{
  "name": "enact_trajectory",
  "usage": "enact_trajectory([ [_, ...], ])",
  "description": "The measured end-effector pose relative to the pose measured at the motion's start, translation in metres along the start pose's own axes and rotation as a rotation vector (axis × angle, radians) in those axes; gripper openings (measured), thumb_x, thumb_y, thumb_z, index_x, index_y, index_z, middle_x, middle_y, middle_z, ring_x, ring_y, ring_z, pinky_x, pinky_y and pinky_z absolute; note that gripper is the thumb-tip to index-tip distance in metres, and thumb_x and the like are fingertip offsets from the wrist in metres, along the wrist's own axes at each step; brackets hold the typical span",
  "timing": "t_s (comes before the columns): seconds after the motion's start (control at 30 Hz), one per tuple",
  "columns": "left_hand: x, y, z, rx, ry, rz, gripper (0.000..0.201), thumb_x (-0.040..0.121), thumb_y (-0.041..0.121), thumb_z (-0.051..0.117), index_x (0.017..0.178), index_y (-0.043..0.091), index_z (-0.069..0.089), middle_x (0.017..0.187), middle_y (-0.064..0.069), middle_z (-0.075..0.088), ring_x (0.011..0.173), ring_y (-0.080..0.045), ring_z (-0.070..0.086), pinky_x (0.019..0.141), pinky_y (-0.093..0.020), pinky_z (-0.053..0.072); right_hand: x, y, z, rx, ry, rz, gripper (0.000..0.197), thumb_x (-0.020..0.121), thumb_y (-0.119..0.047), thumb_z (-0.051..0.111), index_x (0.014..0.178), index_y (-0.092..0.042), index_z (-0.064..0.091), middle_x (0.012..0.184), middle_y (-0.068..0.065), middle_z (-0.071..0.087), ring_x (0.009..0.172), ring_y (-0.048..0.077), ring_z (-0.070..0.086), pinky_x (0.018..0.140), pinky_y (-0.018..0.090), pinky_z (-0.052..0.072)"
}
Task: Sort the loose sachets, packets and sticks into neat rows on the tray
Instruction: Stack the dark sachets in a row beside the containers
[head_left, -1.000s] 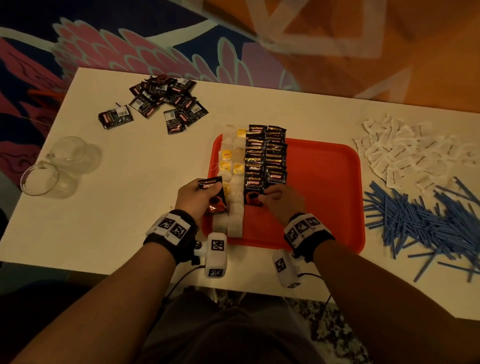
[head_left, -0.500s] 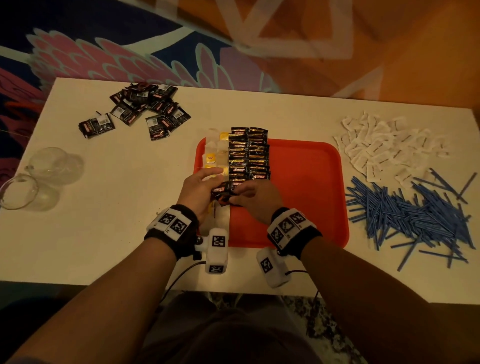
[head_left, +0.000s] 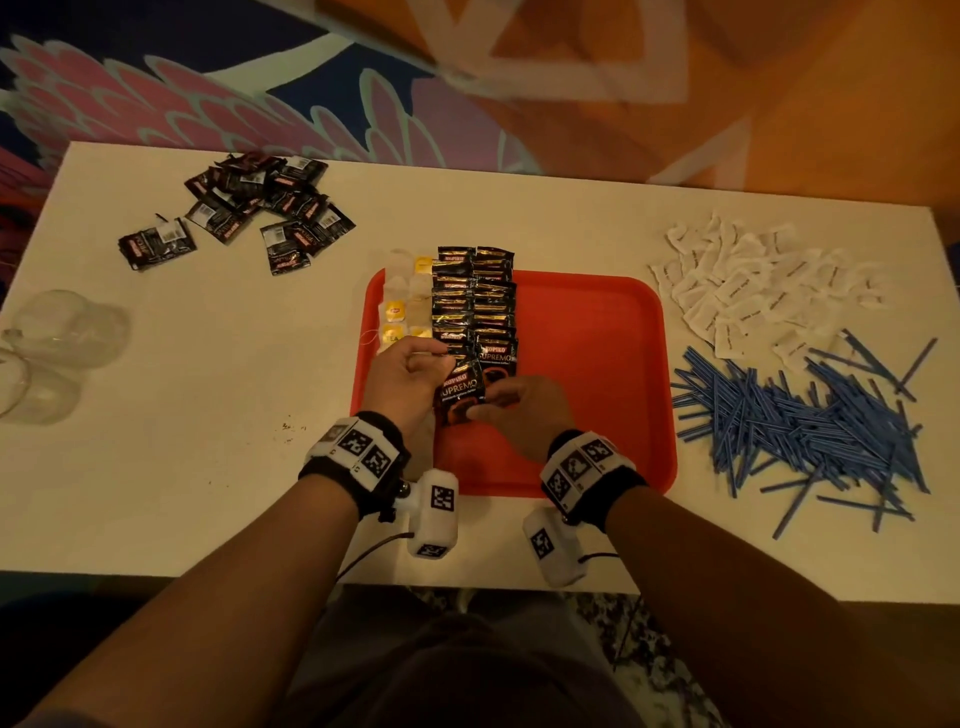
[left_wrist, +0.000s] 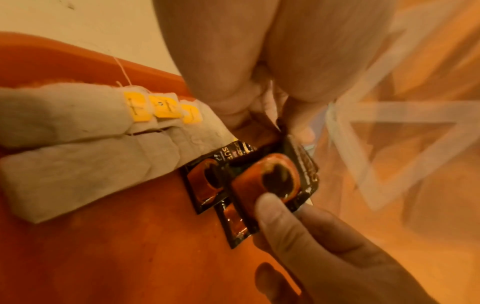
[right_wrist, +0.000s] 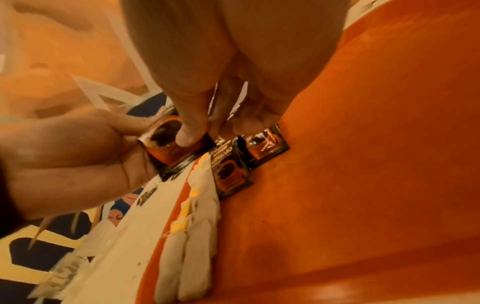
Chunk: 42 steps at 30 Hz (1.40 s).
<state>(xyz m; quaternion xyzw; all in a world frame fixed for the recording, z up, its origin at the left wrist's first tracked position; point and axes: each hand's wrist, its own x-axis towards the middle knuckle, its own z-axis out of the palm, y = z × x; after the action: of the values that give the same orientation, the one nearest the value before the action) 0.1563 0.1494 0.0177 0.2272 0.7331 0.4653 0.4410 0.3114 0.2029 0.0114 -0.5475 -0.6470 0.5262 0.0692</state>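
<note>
Two hands meet over the near left part of the red tray (head_left: 597, 332). The left hand (head_left: 402, 376) holds a small stack of dark coffee packets (head_left: 460, 387), fingers curled round it. The right hand (head_left: 519, 410) pinches the near end of the top packet with its thumb and fingers, as if to pull it free.

On the tray lie two rows of coffee packets (head_left: 475, 296), each one lapped over the next. Left of them sit two rows of tea bags (head_left: 408, 306) with yellow tags. The held stack hangs just above the near end of the coffee rows.

What could go wrong? The packets look shiny and slippery, so the stack may slide apart in the left hand and drop. A dropped packet, or a hand that comes down too low, could knock the neat rows crooked. The tea bags lie very close, so a bump could push them too. One tea bag string (head_left: 370, 338) hangs over the tray's left edge and could catch a finger.

More coffee packets (head_left: 249, 208) wait in a loose pile at the far left of the table (head_left: 208, 415). White sachets (head_left: 753, 291) and blue sticks (head_left: 805, 415) lie in heaps on the right. Clear glass cups (head_left: 57, 343) sit at the left edge.
</note>
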Motion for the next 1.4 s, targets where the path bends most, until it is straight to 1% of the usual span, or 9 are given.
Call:
enact_trajectory([
  [0.17, 0.004, -0.003, 0.006, 0.363, 0.063, 0.141, 0.006, 0.094, 0.017, 0.065, 0.099, 0.018, 0.067, 0.097, 0.007, 0.065, 0.083, 0.001, 0.057, 0.068, -0.003, 0.04, 0.012, 0.02, -0.017, -0.117, 0.032, 0.117, 0.03, 0.089, -0.028, 0.071, 0.115, -0.014, 0.07, 0.11, 0.0, 0.068, 0.103, 0.012, 0.061, 0.083, 0.02, 0.043],
  [0.33, 0.007, -0.012, 0.005, 0.693, 0.045, 0.221, 0.013, 0.09, 0.012, 0.068, 0.103, 0.015, 0.069, 0.109, -0.008, 0.06, 0.1, -0.02, 0.053, 0.087, -0.026, 0.042, 0.024, 0.032, -0.022, -0.151, 0.033, 0.192, 0.026, 0.089, -0.029, 0.071, 0.112, -0.016, 0.069, 0.109, -0.001, 0.069, 0.094, 0.01, 0.058, 0.08, 0.021, 0.046],
  [0.47, 0.011, -0.018, 0.008, 0.852, 0.022, 0.222, 0.02, 0.087, 0.02, 0.072, 0.106, 0.018, 0.066, 0.114, -0.01, 0.058, 0.111, -0.03, 0.051, 0.095, -0.043, 0.047, 0.034, 0.032, -0.017, -0.128, 0.048, 0.228, 0.016, 0.085, -0.028, 0.075, 0.093, -0.02, 0.064, 0.091, -0.007, 0.065, 0.089, 0.011, 0.061, 0.06, 0.016, 0.042],
  [0.6, 0.012, -0.021, 0.012, 0.988, 0.004, 0.219, 0.023, 0.088, 0.028, 0.07, 0.108, 0.02, 0.062, 0.112, -0.009, 0.057, 0.109, -0.03, 0.05, 0.09, -0.044, 0.048, 0.038, 0.032, -0.015, -0.119, 0.058, 0.236, 0.023, 0.082, -0.027, 0.078, 0.096, -0.017, 0.063, 0.083, -0.008, 0.062, 0.074, 0.002, 0.054, 0.056, 0.016, 0.039],
  [0.8, 0.015, -0.024, 0.015, 1.017, 0.009, 0.233, 0.022, 0.089, 0.028, 0.068, 0.106, 0.017, 0.06, 0.111, -0.01, 0.058, 0.106, -0.031, 0.049, 0.087, -0.041, 0.044, 0.037, 0.036, -0.015, -0.08, 0.142, 0.214, 0.029, 0.085, -0.033, 0.074, 0.105, -0.018, 0.059, 0.086, -0.01, 0.061, 0.079, 0.005, 0.055, 0.055, 0.014, 0.035],
  [0.97, 0.017, -0.025, 0.016, 1.006, 0.002, 0.24, 0.021, 0.089, 0.026, 0.067, 0.106, 0.016, 0.059, 0.112, -0.008, 0.06, 0.104, -0.031, 0.05, 0.087, -0.041, 0.043, 0.039, 0.03, -0.006, -0.138, 0.125, 0.112, 0.035, 0.092, -0.028, 0.064, 0.126, -0.02, 0.056, 0.11, -0.004, 0.063, 0.096, 0.008, 0.054, 0.074, 0.018, 0.041],
  [1.1, 0.017, -0.025, 0.016, 0.997, 0.005, 0.239, 0.022, 0.089, 0.024, 0.067, 0.108, 0.016, 0.059, 0.113, -0.01, 0.06, 0.105, -0.031, 0.051, 0.088, -0.043, 0.045, 0.04, 0.027, -0.005, -0.213, 0.1, 0.039, 0.034, 0.093, -0.022, 0.061, 0.127, -0.02, 0.056, 0.117, -0.003, 0.063, 0.095, 0.006, 0.052, 0.069, 0.008, 0.034],
  [1.27, 0.017, -0.028, 0.018, 0.997, 0.006, 0.24, 0.021, 0.089, 0.025, 0.067, 0.106, 0.016, 0.058, 0.109, -0.009, 0.059, 0.102, -0.03, 0.051, 0.085, -0.041, 0.045, 0.041, 0.027, -0.002, -0.249, 0.025, 0.018, 0.046, 0.092, -0.019, 0.06, 0.137, -0.02, 0.049, 0.13, 0.003, 0.056, 0.123, 0.021, 0.047, 0.09, 0.021, 0.029],
  [1.4, 0.017, -0.031, 0.017, 0.977, 0.014, 0.239, 0.021, 0.088, 0.025, 0.069, 0.103, 0.015, 0.058, 0.107, -0.01, 0.058, 0.1, -0.031, 0.052, 0.084, -0.041, 0.047, 0.039, 0.025, -0.003, -0.26, 0.019, 0.016, 0.051, 0.091, -0.019, 0.061, 0.139, -0.022, 0.046, 0.133, 0.003, 0.054, 0.127, 0.022, 0.043, 0.094, 0.025, 0.029],
])
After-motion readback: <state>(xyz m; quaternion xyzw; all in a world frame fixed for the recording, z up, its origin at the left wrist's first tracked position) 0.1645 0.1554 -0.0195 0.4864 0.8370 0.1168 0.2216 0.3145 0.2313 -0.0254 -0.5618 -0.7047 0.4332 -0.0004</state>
